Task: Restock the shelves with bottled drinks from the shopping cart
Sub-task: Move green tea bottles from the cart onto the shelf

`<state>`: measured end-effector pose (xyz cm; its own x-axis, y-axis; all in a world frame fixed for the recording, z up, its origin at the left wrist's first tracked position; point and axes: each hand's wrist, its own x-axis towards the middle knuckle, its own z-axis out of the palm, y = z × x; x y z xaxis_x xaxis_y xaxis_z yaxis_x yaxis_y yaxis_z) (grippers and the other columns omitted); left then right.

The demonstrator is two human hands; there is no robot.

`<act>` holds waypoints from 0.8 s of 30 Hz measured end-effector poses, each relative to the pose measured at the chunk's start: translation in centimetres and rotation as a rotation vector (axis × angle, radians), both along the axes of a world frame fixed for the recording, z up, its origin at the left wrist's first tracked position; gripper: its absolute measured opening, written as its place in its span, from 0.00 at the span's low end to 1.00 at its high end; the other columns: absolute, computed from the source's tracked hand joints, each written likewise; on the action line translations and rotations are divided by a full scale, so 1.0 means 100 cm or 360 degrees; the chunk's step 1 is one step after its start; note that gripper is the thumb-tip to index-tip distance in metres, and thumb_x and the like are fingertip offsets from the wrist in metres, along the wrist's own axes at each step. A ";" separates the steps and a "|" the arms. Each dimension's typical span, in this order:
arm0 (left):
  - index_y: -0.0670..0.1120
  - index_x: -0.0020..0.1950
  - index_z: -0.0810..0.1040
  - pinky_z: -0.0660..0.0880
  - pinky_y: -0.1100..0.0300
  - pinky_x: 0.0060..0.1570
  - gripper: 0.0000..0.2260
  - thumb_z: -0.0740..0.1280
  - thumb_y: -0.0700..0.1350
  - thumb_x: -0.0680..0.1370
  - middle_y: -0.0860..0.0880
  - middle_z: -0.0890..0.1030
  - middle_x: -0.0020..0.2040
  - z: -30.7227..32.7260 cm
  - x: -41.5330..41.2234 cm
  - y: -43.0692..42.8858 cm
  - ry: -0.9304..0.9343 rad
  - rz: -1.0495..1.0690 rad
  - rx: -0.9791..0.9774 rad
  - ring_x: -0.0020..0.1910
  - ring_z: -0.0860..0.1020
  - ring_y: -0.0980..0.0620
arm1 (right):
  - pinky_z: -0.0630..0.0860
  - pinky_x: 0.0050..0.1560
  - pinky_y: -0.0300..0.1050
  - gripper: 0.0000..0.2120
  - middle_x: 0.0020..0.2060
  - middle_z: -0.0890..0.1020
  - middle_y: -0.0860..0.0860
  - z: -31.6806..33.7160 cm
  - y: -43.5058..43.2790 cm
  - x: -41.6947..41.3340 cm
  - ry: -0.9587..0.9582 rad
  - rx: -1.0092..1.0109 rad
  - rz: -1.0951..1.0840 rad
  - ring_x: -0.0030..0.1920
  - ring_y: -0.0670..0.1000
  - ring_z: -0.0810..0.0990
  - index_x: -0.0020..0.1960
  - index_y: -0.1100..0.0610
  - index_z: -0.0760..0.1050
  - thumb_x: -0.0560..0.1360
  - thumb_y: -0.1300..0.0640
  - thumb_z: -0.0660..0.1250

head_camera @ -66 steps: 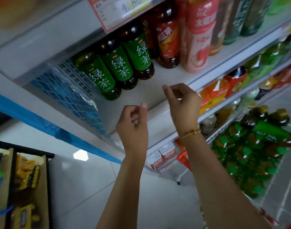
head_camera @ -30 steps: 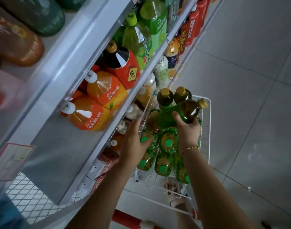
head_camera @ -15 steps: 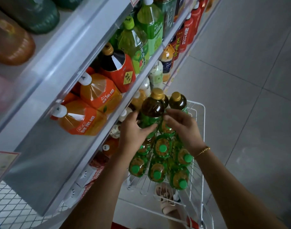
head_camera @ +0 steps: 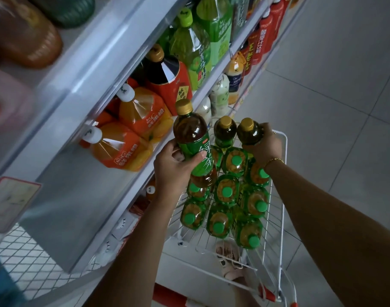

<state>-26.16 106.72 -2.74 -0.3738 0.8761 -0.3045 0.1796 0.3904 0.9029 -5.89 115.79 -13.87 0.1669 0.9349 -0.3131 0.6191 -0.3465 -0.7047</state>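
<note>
Far to the left of your left hand, a price tag (head_camera: 12, 202) hangs on the edge of the upper shelf (head_camera: 96, 69). On the shelf below it, just left of that hand, two orange juice bottles (head_camera: 123, 149) with white caps lie close together, and behind them stands a dark bottle with a red label (head_camera: 167, 83).

Your left hand (head_camera: 175, 166) holds a green tea bottle (head_camera: 193, 138) with a gold cap. The fingers and the thumb curl round its green label, the cap points up and away from you, and the bottle leans a little. Its lower end shows over the near left bottles of the shopping cart (head_camera: 281, 196), beside the shelf edge.

To the right of this hand, one more gold-capped tea bottle (head_camera: 225, 131) stands at the far end of the cart, between your two hands. Below it, nearer to you, green-capped bottles (head_camera: 227, 191) fill the cart in rows, caps up.

Your right hand (head_camera: 265, 147) closes round the shoulder of a third gold-capped bottle (head_camera: 247, 132) at the far right corner of the cart. You cannot tell if this bottle is lifted or rests on the cart. A gold bracelet (head_camera: 275, 161) sits on that wrist. To the right of this hand lies the grey tile floor (head_camera: 336, 89).
</note>
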 end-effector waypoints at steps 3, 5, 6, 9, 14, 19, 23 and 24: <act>0.46 0.56 0.79 0.80 0.56 0.49 0.19 0.77 0.41 0.66 0.53 0.84 0.49 0.009 -0.003 -0.013 0.0047 -0.0006 0.0014 0.49 0.82 0.58 | 0.70 0.45 0.42 0.24 0.52 0.81 0.55 0.004 -0.024 0.008 0.0018 0.0145 -0.0063 0.51 0.56 0.79 0.58 0.56 0.72 0.65 0.58 0.77; 0.45 0.57 0.78 0.80 0.60 0.48 0.20 0.76 0.39 0.67 0.54 0.83 0.50 0.020 -0.006 -0.023 0.0053 -0.0003 0.0037 0.49 0.81 0.60 | 0.69 0.45 0.42 0.26 0.52 0.81 0.55 0.014 -0.040 0.015 0.0034 0.0244 -0.0143 0.51 0.57 0.78 0.59 0.56 0.72 0.64 0.59 0.77; 0.44 0.58 0.78 0.79 0.62 0.47 0.20 0.76 0.38 0.67 0.54 0.83 0.50 0.025 -0.007 -0.029 0.0045 0.0001 0.0059 0.49 0.81 0.62 | 0.69 0.45 0.42 0.27 0.52 0.81 0.56 0.023 -0.046 0.018 0.0048 0.0297 -0.0194 0.52 0.58 0.78 0.60 0.56 0.71 0.64 0.60 0.77; 0.42 0.61 0.76 0.76 0.70 0.43 0.23 0.75 0.35 0.67 0.55 0.81 0.52 0.045 -0.010 -0.048 0.0034 0.0054 0.0115 0.49 0.81 0.63 | 0.71 0.46 0.44 0.29 0.51 0.80 0.57 0.059 -0.064 0.020 0.0087 0.0453 -0.0324 0.51 0.58 0.78 0.60 0.60 0.71 0.63 0.60 0.78; 0.46 0.61 0.76 0.77 0.66 0.51 0.26 0.78 0.37 0.65 0.52 0.82 0.54 0.095 -0.020 -0.094 0.0229 0.0158 0.0288 0.54 0.80 0.58 | 0.78 0.55 0.49 0.31 0.52 0.79 0.49 0.140 -0.108 -0.007 0.0513 0.0603 -0.0268 0.52 0.49 0.79 0.60 0.59 0.71 0.61 0.53 0.78; 0.58 0.58 0.76 0.77 0.68 0.51 0.29 0.78 0.46 0.59 0.55 0.82 0.55 0.169 -0.049 -0.143 0.0575 0.0293 0.0666 0.55 0.80 0.54 | 0.76 0.59 0.45 0.38 0.53 0.78 0.42 0.225 -0.152 -0.064 0.1155 0.0751 -0.0015 0.56 0.38 0.78 0.59 0.57 0.70 0.57 0.38 0.75; 0.62 0.54 0.75 0.74 0.72 0.49 0.27 0.75 0.51 0.56 0.60 0.81 0.52 0.222 -0.079 -0.179 0.0638 0.0566 0.0901 0.54 0.80 0.57 | 0.75 0.58 0.36 0.32 0.54 0.78 0.45 0.272 -0.173 -0.113 0.1311 0.1001 0.0308 0.60 0.39 0.76 0.56 0.57 0.74 0.62 0.36 0.72; 0.57 0.55 0.75 0.74 0.73 0.49 0.28 0.75 0.51 0.56 0.57 0.81 0.53 0.229 -0.088 -0.187 0.0647 0.0635 0.0925 0.54 0.80 0.56 | 0.75 0.58 0.35 0.29 0.53 0.78 0.43 0.282 -0.175 -0.128 0.1305 0.1058 0.0388 0.59 0.37 0.76 0.56 0.54 0.74 0.64 0.36 0.71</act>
<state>-34.97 88.04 20.19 -0.6748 0.6298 0.3847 0.4833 -0.0168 0.8753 -18.70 98.31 14.30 -0.0759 0.9384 0.3370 -0.1260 0.3262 -0.9369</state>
